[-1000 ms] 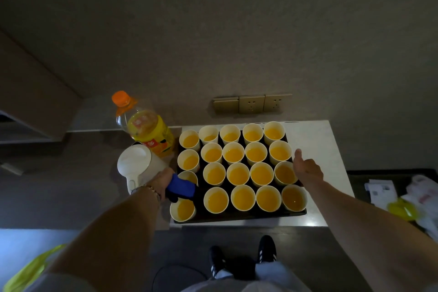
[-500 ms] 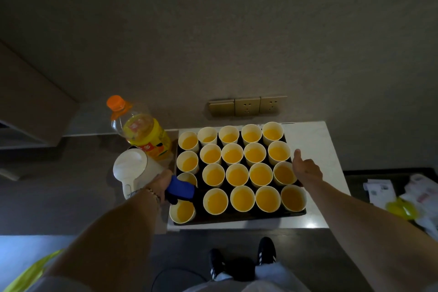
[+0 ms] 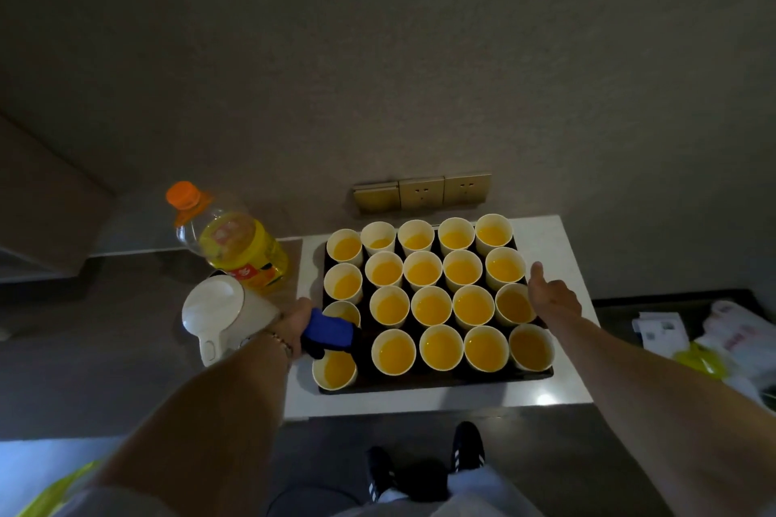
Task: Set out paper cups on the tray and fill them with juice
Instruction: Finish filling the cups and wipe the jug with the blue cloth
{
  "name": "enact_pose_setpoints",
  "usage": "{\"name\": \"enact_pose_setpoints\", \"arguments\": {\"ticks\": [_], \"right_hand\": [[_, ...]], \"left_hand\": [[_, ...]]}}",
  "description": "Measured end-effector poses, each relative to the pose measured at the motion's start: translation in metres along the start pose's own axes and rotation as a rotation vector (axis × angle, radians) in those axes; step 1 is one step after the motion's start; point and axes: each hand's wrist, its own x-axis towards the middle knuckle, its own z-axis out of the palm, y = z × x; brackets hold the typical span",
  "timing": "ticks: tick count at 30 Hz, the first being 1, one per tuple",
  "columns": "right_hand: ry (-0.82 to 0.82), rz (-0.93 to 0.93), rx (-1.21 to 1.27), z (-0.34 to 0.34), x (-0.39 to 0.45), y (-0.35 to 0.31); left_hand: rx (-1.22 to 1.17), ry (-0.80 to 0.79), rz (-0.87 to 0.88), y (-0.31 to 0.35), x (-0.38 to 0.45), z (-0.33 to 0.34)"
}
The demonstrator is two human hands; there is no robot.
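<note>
Head view showed the left hand (image 3: 294,317) with fingers clamped on the tray (image 3: 436,384) edge beside filled paper cups (image 3: 432,306), the right hand's (image 3: 554,300) fingers hidden, grip unclear

A black rectangular tray (image 3: 436,383) is carried by the white glossy tabletop (image 3: 562,386); a clear plastic juice bottle (image 3: 239,248) is stood just left.
</note>
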Motion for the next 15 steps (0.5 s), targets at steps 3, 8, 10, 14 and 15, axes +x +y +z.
{"name": "enact_pose_setpoints", "arguments": {"ticks": [3, 8, 10, 14, 15], "right_hand": [[0.008, 0.025, 0.038, -0.010, 0.005, 0.002], [-0.011, 0.046, 0.081, -0.020, 0.011, 0.005], [-0.019, 0.054, 0.094, -0.023, 0.016, 0.009], [0.008, 0.049, 0.121, -0.031, 0.027, 0.018], [0.018, 0.050, 0.133, -0.033, 0.029, 0.020]], "left_hand": [[0.037, -0.003, -0.007, 0.006, -0.004, 0.010], [0.059, -0.008, -0.014, 0.013, -0.013, 0.023], [0.065, -0.026, -0.017, 0.016, -0.015, 0.029], [0.055, -0.052, -0.009, 0.025, -0.021, 0.046], [0.056, -0.058, -0.008, 0.027, -0.021, 0.049]]}}
